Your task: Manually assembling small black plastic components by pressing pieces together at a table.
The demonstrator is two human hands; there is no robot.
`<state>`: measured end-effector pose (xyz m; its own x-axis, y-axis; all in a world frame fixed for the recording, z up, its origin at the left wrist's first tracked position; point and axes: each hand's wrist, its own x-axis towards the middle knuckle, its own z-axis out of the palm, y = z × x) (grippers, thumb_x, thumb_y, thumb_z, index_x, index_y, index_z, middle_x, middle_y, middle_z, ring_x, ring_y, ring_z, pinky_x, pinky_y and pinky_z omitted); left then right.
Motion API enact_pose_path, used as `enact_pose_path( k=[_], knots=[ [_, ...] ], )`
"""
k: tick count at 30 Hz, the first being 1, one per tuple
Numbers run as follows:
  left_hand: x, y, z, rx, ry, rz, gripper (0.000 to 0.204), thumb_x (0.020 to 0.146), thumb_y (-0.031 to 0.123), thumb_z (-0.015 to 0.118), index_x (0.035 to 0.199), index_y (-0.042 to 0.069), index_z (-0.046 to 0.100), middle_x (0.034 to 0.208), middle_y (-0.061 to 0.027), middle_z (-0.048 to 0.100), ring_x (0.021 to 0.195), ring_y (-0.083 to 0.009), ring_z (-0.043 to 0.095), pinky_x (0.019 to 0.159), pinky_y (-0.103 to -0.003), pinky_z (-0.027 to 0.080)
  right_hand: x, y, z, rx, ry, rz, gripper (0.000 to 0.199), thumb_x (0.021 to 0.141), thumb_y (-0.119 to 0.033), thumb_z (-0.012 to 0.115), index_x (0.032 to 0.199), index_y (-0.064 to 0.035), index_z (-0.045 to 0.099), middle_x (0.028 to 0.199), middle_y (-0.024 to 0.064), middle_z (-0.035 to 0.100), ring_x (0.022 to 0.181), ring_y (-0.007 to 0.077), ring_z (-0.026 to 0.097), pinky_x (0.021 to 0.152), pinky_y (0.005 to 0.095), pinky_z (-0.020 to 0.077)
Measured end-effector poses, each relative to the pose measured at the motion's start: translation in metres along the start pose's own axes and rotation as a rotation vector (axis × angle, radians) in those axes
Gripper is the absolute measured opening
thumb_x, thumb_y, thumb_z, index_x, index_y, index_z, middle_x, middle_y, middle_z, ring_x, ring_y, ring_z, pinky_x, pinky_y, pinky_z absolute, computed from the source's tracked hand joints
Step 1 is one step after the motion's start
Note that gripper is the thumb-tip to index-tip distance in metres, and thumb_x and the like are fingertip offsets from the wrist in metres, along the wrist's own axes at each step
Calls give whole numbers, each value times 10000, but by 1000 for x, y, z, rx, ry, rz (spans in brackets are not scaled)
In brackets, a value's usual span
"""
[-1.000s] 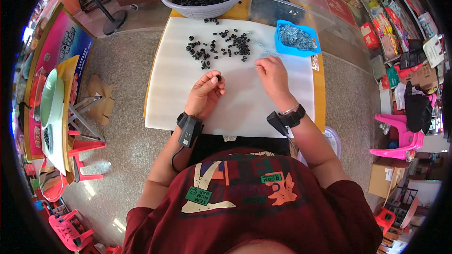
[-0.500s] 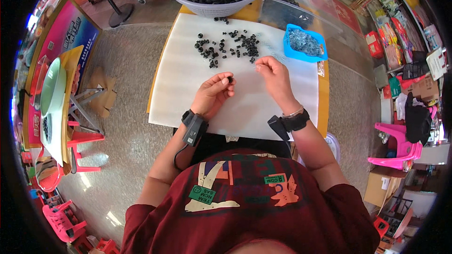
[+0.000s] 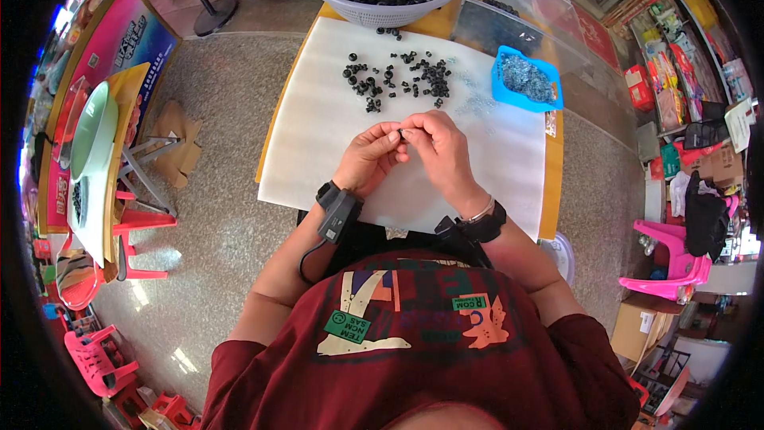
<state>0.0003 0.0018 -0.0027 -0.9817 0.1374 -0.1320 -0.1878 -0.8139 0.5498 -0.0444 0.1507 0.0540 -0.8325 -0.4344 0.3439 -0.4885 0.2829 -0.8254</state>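
Observation:
My left hand (image 3: 368, 159) pinches a small round black part (image 3: 400, 135) between thumb and fingertips, above the white sheet (image 3: 310, 135) on the table. My right hand (image 3: 444, 158) meets it there, thumb and forefinger pressed together against the part. Whatever the right fingertips hold, if anything, is too small to make out. Just beyond both hands lie many loose black parts (image 3: 432, 80), some round and wider, others small and narrow. To their right stands a blue plastic basket (image 3: 501, 98) filled with small, clear, glinting pieces.
A grey basket (image 3: 374, 14) heaped with black parts stands at the table's far edge. Beside it is a clear plastic box (image 3: 497, 30) with more dark pieces. A side table with a pale green bowl (image 3: 94, 131) is at left; a pink chair (image 3: 672, 259) is at right.
My right hand has moved left and slightly nearer, from beside the loose parts to the black part in my left hand. The whole view has shifted a little.

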Motion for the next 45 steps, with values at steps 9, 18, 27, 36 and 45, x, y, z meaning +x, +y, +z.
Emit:
enact_pose_path(
  k=[9,18,27,36,45],
  knots=[
    [0,-1,-1,98,-32,-9,200,915,93,584,1092,-1,578,909,-59,626,765,-140,603,726,-269,512,-7,7,-4,317,-61,232,74,843,-76,613,878,-15,589,829,41,586,790,167,570,697,311,468],
    [0,0,-3,105,-58,-45,201,918,104,582,1093,5,582,932,-74,634,756,-137,600,718,-268,512,28,44,-36,-85,-87,193,82,814,-115,622,806,-34,611,822,47,596,822,206,572,735,340,451],
    [-3,2,3,79,-43,-43,189,928,100,562,1090,1,574,945,-78,624,777,-134,596,729,-276,520,34,64,-21,-639,101,-76,33,791,-75,610,803,-53,631,812,109,602,816,315,561,730,423,442],
    [-1,2,0,84,-45,-58,192,928,98,563,1095,4,570,951,-79,623,791,-130,594,739,-275,521,30,63,-26,-588,61,-100,34,771,-78,630,803,-70,624,827,98,599,826,311,550,729,422,432],
    [-1,-1,1,70,-42,-36,202,943,109,533,1108,-6,547,959,-95,604,789,-144,574,730,-276,497,30,58,-3,-571,-64,-162,65,770,-80,642,829,-61,621,841,100,608,867,313,563,762,413,440]
  ],
)
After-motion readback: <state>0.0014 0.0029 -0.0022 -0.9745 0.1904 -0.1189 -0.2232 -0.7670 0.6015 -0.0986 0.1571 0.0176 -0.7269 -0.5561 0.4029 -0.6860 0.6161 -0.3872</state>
